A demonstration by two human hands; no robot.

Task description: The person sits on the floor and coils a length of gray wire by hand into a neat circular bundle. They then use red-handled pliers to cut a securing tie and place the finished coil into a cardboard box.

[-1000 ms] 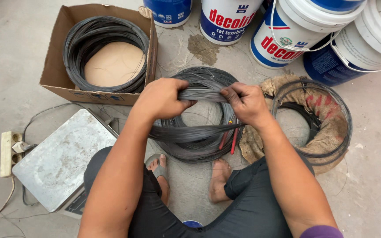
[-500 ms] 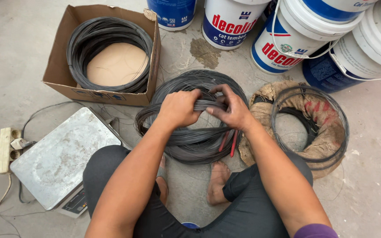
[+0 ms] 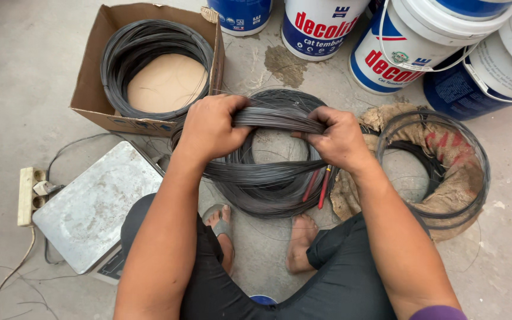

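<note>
We are squatting on the concrete floor (image 3: 19, 106) with a coil of thin dark wire (image 3: 271, 178) lying flat between our bare feet. Both hands are clamped on one bundle of its strands, lifted clear of the far side of the coil: our left hand (image 3: 211, 127) wraps the bundle with fingers curled over the top, and our right hand (image 3: 339, 139) pinches the other end of the same stretch, the two hands well apart along it. We judge that we are gathering or separating a batch of loops from the main coil. The move in hand calls for a firm, even grip, since the strands are springy and many, and loose ends could slide back or tangle.

The wire is fine, grey-black and dull, laid in tight round turns. A red-handled tool (image 3: 321, 185) rests on the coil just below our right hand. To the left sits an open cardboard box (image 3: 90, 89) holding another wire coil around a tan disc. A metal-topped scale (image 3: 93, 207), scuffed and flat, lies near our left knee, with a power strip (image 3: 28, 194) beside it. On the right a third coil rests on frayed burlap wrapping (image 3: 454, 189). Plastic paint buckets (image 3: 410, 47) stand along the far edge.
</note>
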